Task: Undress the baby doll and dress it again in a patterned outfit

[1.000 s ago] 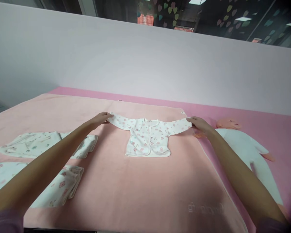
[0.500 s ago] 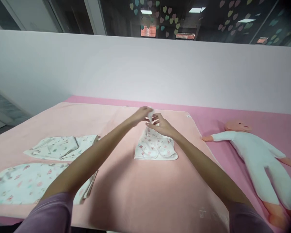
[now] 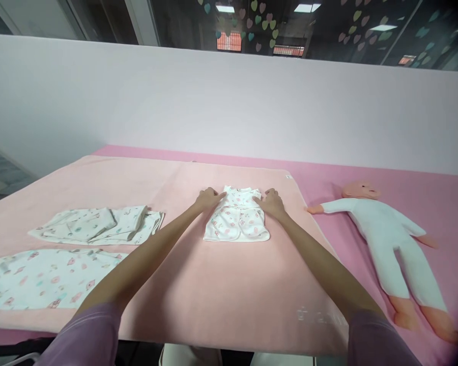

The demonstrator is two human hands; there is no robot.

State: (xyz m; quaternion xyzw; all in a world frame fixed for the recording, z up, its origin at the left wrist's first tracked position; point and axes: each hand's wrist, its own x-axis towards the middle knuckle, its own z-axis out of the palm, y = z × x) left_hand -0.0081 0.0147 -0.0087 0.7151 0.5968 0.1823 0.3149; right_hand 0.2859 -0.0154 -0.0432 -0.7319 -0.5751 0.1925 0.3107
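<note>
A small white baby garment [image 3: 236, 218] with a pink and colored print lies folded on the peach sheet [image 3: 232, 284]. Its narrower upper part, with the neckline, points away from me. At the upper left edge is my left hand [image 3: 209, 199], thumb reaching onto the cloth and fingers slightly bent. My right hand [image 3: 274, 203] rests at the upper right edge, its thumb touching the fabric and its fingers apart from the thumb. Neither hand has cloth visibly pinched in it.
To the left lie a folded printed cloth [image 3: 95, 226] and, nearer me, another white printed cloth [image 3: 53, 279], partly behind my left arm. A baby doll [image 3: 381, 229] in a white suit lies on the pink mat [image 3: 320, 188] at right. A white wall [image 3: 229, 101] rises behind.
My hands have parted and come down from above the garment's top to its two sides. The bit of cloth held up there is let go, and the upper part lies flat.
</note>
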